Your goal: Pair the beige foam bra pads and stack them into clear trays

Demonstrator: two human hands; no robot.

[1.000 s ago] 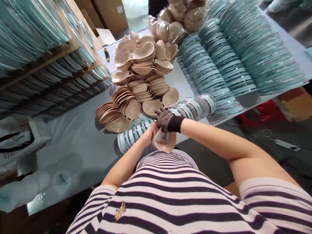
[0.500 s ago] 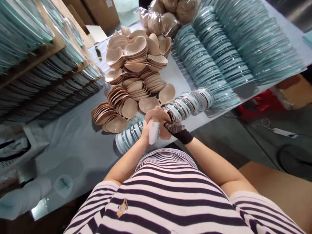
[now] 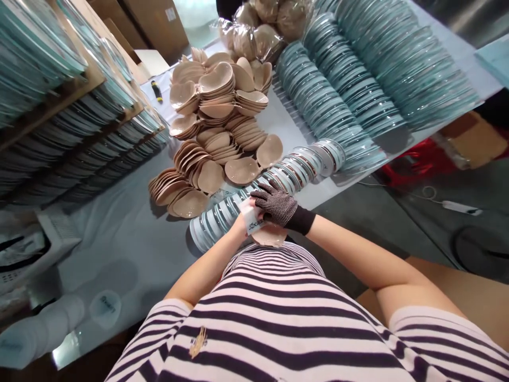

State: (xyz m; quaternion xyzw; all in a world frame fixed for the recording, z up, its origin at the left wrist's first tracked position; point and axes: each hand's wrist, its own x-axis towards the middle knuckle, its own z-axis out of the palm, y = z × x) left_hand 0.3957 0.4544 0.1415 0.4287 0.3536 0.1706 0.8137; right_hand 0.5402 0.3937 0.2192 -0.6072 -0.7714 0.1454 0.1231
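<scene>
Close to my striped shirt, a beige adhesive bra cup [image 3: 270, 236] is held between my hands. A white slip with dark lettering [image 3: 249, 218] lies against it, partly covered by fingers. My bare left hand [image 3: 240, 226] is closed on the cup and slip from the left, its fingers mostly hidden. My right hand [image 3: 278, 204], in a dark dotted glove, wraps over the top with its fingers bent. Just beyond my hands runs a slanting row of nested clear plastic shells [image 3: 222, 213]. Loose bra cups [image 3: 241, 171] lie behind that row.
Stacks of beige cups [image 3: 217, 79] spread over the white table. Long rows of clear plastic shells [image 3: 330, 106] fill its right side. Bagged cups [image 3: 268, 42] sit at the back, near a black-and-yellow cutter [image 3: 156, 92]. A loaded wooden rack [image 3: 91, 85] stands left.
My right hand has moved from the cup's right side to over its top. The cup has tipped down toward my body, and the slip has turned so its lettering shows.
</scene>
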